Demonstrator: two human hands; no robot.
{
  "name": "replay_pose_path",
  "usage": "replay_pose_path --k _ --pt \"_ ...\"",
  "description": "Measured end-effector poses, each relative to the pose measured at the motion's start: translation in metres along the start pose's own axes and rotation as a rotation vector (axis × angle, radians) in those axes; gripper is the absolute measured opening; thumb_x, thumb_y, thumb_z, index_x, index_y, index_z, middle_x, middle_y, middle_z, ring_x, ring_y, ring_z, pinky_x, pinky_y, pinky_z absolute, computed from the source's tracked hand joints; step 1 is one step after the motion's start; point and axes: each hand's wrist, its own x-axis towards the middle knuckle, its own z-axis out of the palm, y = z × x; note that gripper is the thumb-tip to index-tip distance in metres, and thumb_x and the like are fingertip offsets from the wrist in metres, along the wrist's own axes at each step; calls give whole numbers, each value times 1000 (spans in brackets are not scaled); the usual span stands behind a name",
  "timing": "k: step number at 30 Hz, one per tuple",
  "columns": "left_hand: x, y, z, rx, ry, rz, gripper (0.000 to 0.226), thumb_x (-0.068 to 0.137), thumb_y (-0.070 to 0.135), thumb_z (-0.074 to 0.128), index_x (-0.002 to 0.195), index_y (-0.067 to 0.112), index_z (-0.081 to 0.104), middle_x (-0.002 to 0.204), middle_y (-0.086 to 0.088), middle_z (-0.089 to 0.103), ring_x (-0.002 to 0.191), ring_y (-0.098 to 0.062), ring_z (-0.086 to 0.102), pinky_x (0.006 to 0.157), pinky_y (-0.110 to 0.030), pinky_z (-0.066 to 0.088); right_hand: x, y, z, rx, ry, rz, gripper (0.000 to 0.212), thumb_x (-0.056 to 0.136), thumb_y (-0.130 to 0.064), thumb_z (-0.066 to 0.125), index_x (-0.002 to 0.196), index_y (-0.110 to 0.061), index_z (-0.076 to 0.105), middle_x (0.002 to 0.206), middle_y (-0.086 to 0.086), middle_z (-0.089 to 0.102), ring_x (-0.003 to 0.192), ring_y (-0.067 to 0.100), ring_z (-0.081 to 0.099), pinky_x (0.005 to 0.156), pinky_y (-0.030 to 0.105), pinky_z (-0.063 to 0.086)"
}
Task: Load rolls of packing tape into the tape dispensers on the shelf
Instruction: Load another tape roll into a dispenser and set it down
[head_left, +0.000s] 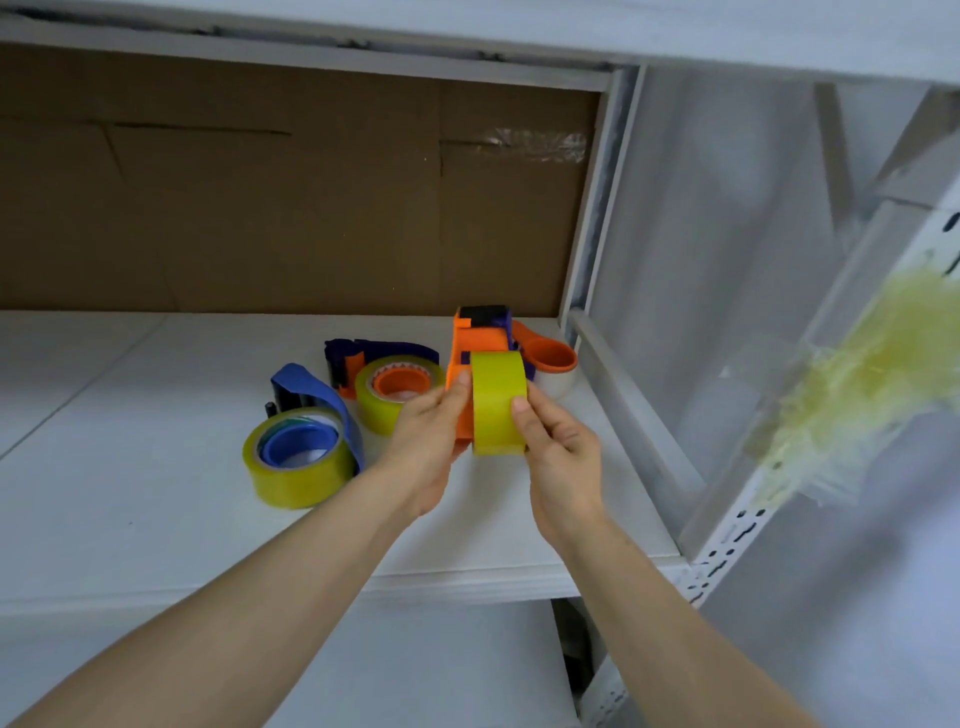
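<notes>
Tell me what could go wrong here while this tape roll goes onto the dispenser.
1. The tape roll is only pinched by the right hand. If it slips, it could roll off the front edge of the shelf.
2. The left hand holds the orange dispenser close to a loaded dispenser. A hard push could knock the two together.

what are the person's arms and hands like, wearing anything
Two bare arms. No sleeve shows on the left forearm or the right forearm. The left hand and right hand are ungloved, with no watch, ring or bracelet visible.
</notes>
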Motion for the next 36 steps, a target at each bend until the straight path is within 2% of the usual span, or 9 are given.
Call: replay_pose_path --k 6,10,14,17,20,24,27,31,36 --pt "0 2 3 -118 -41 -122 42 87 43 55 117 14 62 110 -14 69 103 -28 66 83 -38 53 0 -1 -2 7 0 30 32 78 -10 70 110 -17 68 111 5 69 104 19 65 73 20 56" --pt "-1 5 2 -121 -65 -137 33 87 35 57 113 17 63 99 -6 70 87 -16 66 69 -29 53 2 1 -4 14 -18 24 33 76 -7 70 108 -13 68 114 14 64 107 26 63 80 26 57" --pt "2 10 1 -43 -40 -123 39 86 31 61 119 10 60 111 -11 67 99 -21 65 81 -34 53 4 -2 -10 -1 -68 61 24 86 -16 60 109 -18 68 110 5 69 104 20 65 83 26 56" --pt "6 15 0 -25 76 -67 45 81 31 67 116 4 59 109 -12 67 104 -23 63 96 -39 49 2 -4 -18 -27 -119 74 28 86 -8 60 110 -21 66 105 -3 70 102 12 64 89 26 52" --pt "4 20 1 -102 56 -103 31 87 32 60 106 7 59 103 -13 67 98 -25 65 90 -42 52 -5 -1 -20 -206 -165 -12 37 81 2 64 106 -25 63 101 -5 68 96 7 64 85 21 53" --pt "-1 20 7 -184 -11 -108 31 92 20 51 120 6 53 109 -14 63 98 -23 62 76 -34 53 -7 1 -21 -210 -115 -114 34 81 -3 65 104 -28 64 105 -3 67 93 1 64 78 15 52" --pt "-3 18 8 -130 -20 -59 40 82 6 52 122 1 51 110 -18 56 102 -26 57 85 -39 49 -6 -3 -19 -206 -107 -135 32 81 -7 66 102 -31 65 101 -2 68 92 4 64 81 18 54" --pt "-8 17 9 -106 -74 4 24 81 -4 47 101 2 58 94 -15 58 91 -23 58 77 -34 50 -4 -12 -14 -163 -57 -127 25 80 -10 68 96 -28 68 94 -3 71 90 11 67 79 20 55" --pt "-17 19 11 -143 -91 3 23 83 -6 47 97 5 61 88 -10 63 81 -19 63 64 -31 56 0 -24 -7 -189 4 -106 8 85 -22 64 83 -30 68 83 -9 70 82 9 66 69 16 55"
